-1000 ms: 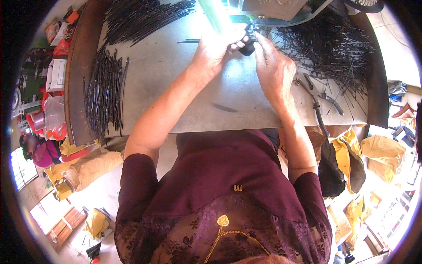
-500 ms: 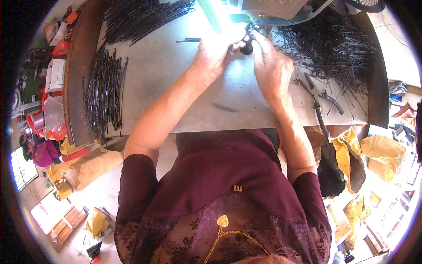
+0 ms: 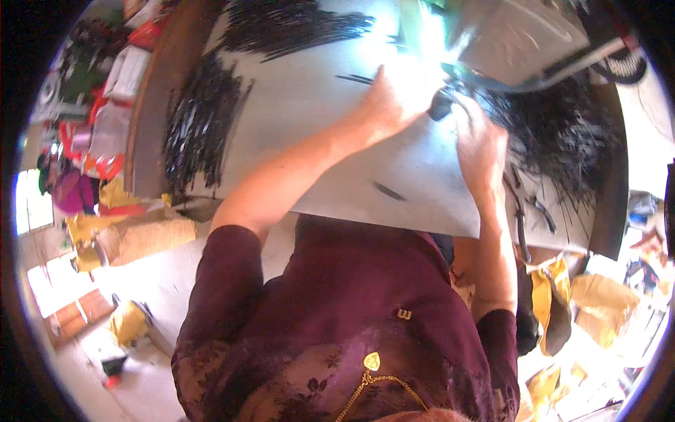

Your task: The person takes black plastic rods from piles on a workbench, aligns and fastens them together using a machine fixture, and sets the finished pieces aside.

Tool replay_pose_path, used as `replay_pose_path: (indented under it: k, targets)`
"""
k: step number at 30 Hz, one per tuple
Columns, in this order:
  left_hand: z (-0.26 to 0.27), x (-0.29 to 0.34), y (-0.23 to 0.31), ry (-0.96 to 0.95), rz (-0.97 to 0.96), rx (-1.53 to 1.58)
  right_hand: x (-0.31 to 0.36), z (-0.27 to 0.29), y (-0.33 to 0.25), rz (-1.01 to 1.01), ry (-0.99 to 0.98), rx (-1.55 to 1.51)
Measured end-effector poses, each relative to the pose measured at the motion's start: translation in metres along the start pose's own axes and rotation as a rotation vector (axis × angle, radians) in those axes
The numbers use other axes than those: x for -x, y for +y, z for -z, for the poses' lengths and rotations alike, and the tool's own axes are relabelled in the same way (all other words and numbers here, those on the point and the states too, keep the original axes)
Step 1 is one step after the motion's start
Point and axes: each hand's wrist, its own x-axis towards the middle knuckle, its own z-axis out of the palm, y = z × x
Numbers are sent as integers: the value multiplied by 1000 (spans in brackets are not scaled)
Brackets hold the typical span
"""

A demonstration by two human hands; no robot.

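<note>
Both my hands meet at the far middle of a grey metal table [image 3: 316,183], under a bright light. Glare washes out much of my left hand [image 3: 401,98], whose fingers curl in toward a small black piece [image 3: 441,104]. On the other side of that piece, the fingertips of my right hand [image 3: 481,137] are pinched together close against it. What exactly each hand grips is too blurred to tell. Two thin black rods [image 3: 354,79] lie just left of my left hand. A pair of dark-handled pliers [image 3: 519,214] rests on the table by my right forearm.
Black rods lie in bundles at the far left [image 3: 292,28] and left [image 3: 202,126]. A tangled heap of dark rods [image 3: 562,130] covers the right side. A machine with a pale panel [image 3: 520,35] overhangs the far edge. Brown sacks [image 3: 605,299] stand at lower right.
The view has shifted and tilted, so the table and both hands appear farther right and lower. My hands remain together at the black piece, and the picture is blurrier.
</note>
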Motion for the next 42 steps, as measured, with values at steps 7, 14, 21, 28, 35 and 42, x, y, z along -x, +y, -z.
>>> replay_pose_path:
  k: [7,14,21,28,35,42]
  targets:
    - [10,6,-4,-88,457,684,-2,13,-17,-199,-120,-164]
    - [31,2,18,22,1036,1489,18,1,-24,-608,58,-1409]
    - [39,19,37,-231,936,1237,41,-17,-14,-760,268,-1791]
    - [61,12,-103,0,358,-427,47,39,-27,-526,143,-1288]
    - [64,13,-142,63,327,-309,58,50,-39,-14,-84,-503]
    - [65,-17,-85,147,57,-237,70,12,-25,296,-242,-62]
